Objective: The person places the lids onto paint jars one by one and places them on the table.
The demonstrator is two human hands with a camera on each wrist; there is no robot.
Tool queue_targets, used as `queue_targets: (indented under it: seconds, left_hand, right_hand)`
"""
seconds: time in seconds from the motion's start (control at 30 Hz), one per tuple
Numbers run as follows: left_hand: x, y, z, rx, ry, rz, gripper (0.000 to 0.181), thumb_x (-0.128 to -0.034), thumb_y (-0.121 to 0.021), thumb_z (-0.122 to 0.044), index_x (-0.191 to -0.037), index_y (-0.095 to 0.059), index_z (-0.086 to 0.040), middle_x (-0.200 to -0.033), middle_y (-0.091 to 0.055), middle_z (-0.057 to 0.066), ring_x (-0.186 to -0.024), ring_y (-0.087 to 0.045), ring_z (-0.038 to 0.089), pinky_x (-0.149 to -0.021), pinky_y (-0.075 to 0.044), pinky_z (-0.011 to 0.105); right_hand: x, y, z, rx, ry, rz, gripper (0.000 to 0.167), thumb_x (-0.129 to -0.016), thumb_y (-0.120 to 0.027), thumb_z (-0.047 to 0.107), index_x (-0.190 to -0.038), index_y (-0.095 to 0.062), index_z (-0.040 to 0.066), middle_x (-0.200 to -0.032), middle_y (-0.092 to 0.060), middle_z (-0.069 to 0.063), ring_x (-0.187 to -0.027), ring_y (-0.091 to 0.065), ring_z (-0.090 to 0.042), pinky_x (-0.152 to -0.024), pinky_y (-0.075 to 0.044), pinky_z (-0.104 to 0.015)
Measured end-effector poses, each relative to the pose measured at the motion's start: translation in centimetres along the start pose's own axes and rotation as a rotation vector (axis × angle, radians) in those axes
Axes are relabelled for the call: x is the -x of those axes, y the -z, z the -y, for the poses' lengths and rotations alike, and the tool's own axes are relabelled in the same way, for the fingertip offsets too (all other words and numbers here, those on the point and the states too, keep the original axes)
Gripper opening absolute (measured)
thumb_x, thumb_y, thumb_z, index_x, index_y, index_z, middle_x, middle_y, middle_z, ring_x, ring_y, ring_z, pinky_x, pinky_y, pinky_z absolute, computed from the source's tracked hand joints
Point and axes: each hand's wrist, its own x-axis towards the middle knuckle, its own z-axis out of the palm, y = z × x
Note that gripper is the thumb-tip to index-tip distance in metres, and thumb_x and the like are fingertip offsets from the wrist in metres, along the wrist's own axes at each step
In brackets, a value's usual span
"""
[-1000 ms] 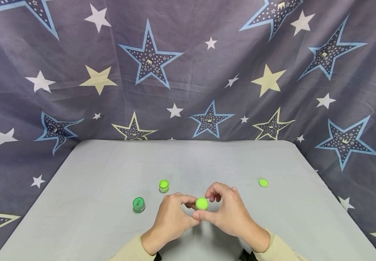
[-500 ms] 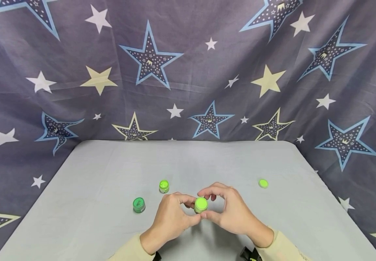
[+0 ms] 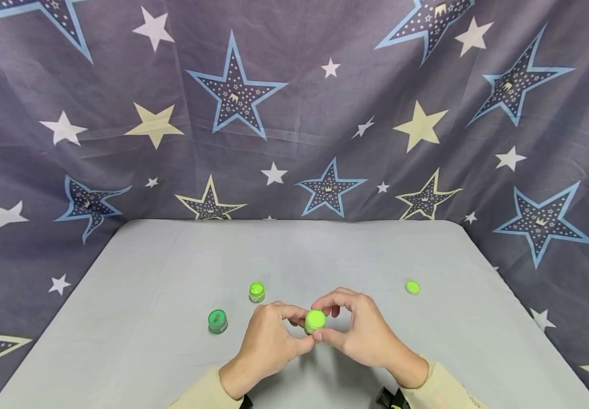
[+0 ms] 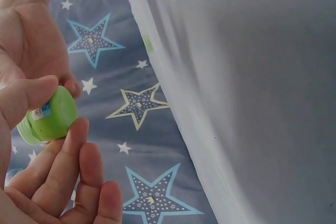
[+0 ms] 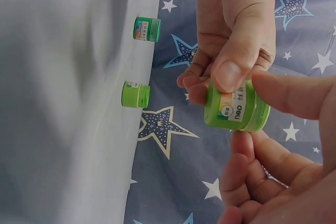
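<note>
Between the hands [image 3: 272, 341] [image 3: 363, 332], a squat lime-green jar [image 3: 315, 321] with printed label [image 5: 238, 110]

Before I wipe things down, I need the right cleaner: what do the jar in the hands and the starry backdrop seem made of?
Held jar: probably plastic, smooth with a soft gloss; one end looks translucent, though glass can't be ruled out.
Starry backdrop: likely cloth, matte, judging by its soft folds; fibre unclear.

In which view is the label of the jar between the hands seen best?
The right wrist view: the label faces the camera, its print large, though partly covered. The left wrist shows only a small printed patch; the head view, mainly the jar's green top, no legible label.
</note>
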Motion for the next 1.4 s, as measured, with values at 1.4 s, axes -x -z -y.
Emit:
queue_targets:
  seconds: [1.4]
  left_hand:
    - [0.1,0.0,-0.2,0.011,-0.025,-0.022,0.026,-0.0679,-0.090,-0.010,-0.092,-0.082,-0.013,-0.078,-0.070,-0.017,-0.079,-0.065,0.006,-0.073,-0.053,0.027]
  right_hand:
    - [0.2,-0.8,0.2,0.123,-0.063,-0.114,0.043,-0.069,-0.094,0.047,-0.091,-0.063,0.028,-0.080,-0.058,0.016,-0.077,-0.055,-0.013,-0.074,-0.042,-0.030]
